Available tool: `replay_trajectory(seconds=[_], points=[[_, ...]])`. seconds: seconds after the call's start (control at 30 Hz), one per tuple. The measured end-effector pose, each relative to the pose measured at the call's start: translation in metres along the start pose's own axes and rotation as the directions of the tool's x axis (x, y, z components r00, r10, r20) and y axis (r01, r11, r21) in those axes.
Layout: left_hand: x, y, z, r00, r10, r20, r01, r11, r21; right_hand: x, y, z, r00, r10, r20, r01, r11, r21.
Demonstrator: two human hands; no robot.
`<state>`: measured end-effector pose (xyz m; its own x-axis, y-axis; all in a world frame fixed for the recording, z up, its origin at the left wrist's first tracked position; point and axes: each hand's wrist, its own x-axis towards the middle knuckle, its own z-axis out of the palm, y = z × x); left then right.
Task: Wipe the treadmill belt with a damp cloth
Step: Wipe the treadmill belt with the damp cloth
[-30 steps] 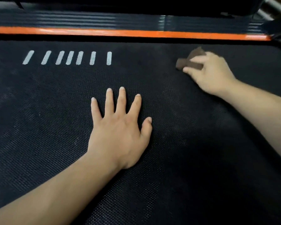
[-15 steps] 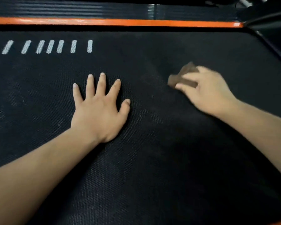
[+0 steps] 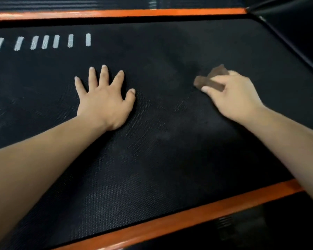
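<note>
A head-worn camera is looking down at a black treadmill belt that is filling most of the view. Two orange side rails are bordering it: the far rail is running across the top, and the near rail is cutting diagonally across the lower right. A row of seven short white dashes is showing on the belt near the far rail, at upper left. A dark frame piece is slanting across the upper right corner, beyond the belt's end.

The left hand is lying flat on the belt near its middle, palm down, fingers spread apart and holding nothing. Its bare forearm is crossing the lower left of the view and covering that part of the belt.

The right hand is reaching in from the right, well apart from the left hand, with its fingers closed around a small brown cloth. The cloth is bunched and folded, sticking out to the left of and beyond the fingertips and touching the belt on its right half.

The belt surface is looking finely textured, like a woven dotted grid, catching dull light near the middle. Faint greyish smudges are showing here and there, and the area around the cloth is appearing darker. Whether the cloth is damp cannot be told.
</note>
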<state>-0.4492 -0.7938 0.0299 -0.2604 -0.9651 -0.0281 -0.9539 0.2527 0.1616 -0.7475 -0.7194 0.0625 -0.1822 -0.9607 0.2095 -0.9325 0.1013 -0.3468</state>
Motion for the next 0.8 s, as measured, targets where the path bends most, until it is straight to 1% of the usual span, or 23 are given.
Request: replay_trajectory(seconds=[0.03,0.1,0.17,0.2,0.23,0.27,0.33,0.37,0.4,0.43,0.5,0.53,0.6,0.63,0.67,0.73,0.8], points=[[-0.001,-0.001,0.0,1.0,0.0,-0.001,0.0,1.0,-0.003,-0.01,-0.008,0.003,1.0,-0.017,0.022,0.017,1.0,0.004],[-0.001,0.0,0.0,1.0,0.004,-0.008,-0.004,1.0,-0.006,-0.051,-0.033,0.005,0.983,-0.149,0.106,0.141,0.987,0.076],[-0.002,0.0,-0.002,1.0,0.022,-0.016,-0.022,0.999,-0.024,-0.093,-0.055,-0.001,0.934,-0.291,0.208,0.257,0.95,0.176],[-0.004,0.0,-0.004,0.999,0.037,-0.023,-0.037,0.998,-0.043,-0.101,-0.055,-0.005,0.908,-0.336,0.25,0.3,0.938,0.171],[-0.007,0.0,-0.005,0.998,0.055,-0.032,-0.057,0.996,-0.072,-0.1,-0.049,-0.011,0.901,-0.341,0.269,0.317,0.94,0.13],[-0.011,0.001,-0.007,0.996,0.073,-0.043,-0.077,0.991,-0.108,-0.092,-0.038,-0.014,0.92,-0.306,0.244,0.293,0.952,0.088],[-0.024,0.004,-0.011,0.993,0.104,-0.057,-0.113,0.979,-0.17,-0.076,-0.019,-0.017,0.98,-0.146,0.136,0.144,0.989,0.027],[-0.032,0.008,-0.011,0.992,0.117,-0.053,-0.125,0.975,-0.184,-0.075,-0.014,-0.017,0.992,-0.089,0.094,0.088,0.996,0.012],[-0.041,0.012,-0.009,0.991,0.127,-0.047,-0.133,0.974,-0.182,-0.081,-0.014,-0.014,0.994,-0.078,0.074,0.077,0.997,0.018],[-0.048,0.017,-0.007,0.991,0.13,-0.039,-0.135,0.976,-0.171,-0.092,-0.019,-0.013,0.99,-0.096,0.105,0.09,0.994,0.065],[-0.057,0.028,-0.004,0.993,0.116,-0.028,-0.119,0.98,-0.157,-0.121,-0.039,-0.017,0.95,-0.212,0.23,0.167,0.965,0.201],[-0.058,0.034,-0.003,0.994,0.102,-0.027,-0.105,0.982,-0.16,-0.132,-0.046,-0.02,0.92,-0.266,0.286,0.202,0.951,0.233],[-0.058,0.043,-0.003,0.998,0.063,-0.015,-0.064,0.984,-0.166,-0.138,-0.041,-0.026,0.872,-0.351,0.343,0.286,0.931,0.225],[-0.056,0.047,-0.003,0.999,0.039,-0.007,-0.04,0.984,-0.172,-0.134,-0.034,-0.031,0.865,-0.357,0.353,0.296,0.93,0.216],[-0.055,0.052,-0.003,1.0,0.011,0.002,-0.011,0.983,-0.183,-0.127,-0.023,-0.036,0.885,-0.321,0.338,0.266,0.943,0.198],[-0.054,0.062,-0.003,0.999,-0.047,0.019,0.05,0.979,-0.198,-0.11,0.004,-0.043,0.949,-0.202,0.242,0.172,0.975,0.14],[-0.054,0.076,-0.001,0.997,-0.074,0.017,0.076,0.978,-0.196,-0.106,0.019,-0.045,0.978,-0.128,0.167,0.111,0.988,0.106]])
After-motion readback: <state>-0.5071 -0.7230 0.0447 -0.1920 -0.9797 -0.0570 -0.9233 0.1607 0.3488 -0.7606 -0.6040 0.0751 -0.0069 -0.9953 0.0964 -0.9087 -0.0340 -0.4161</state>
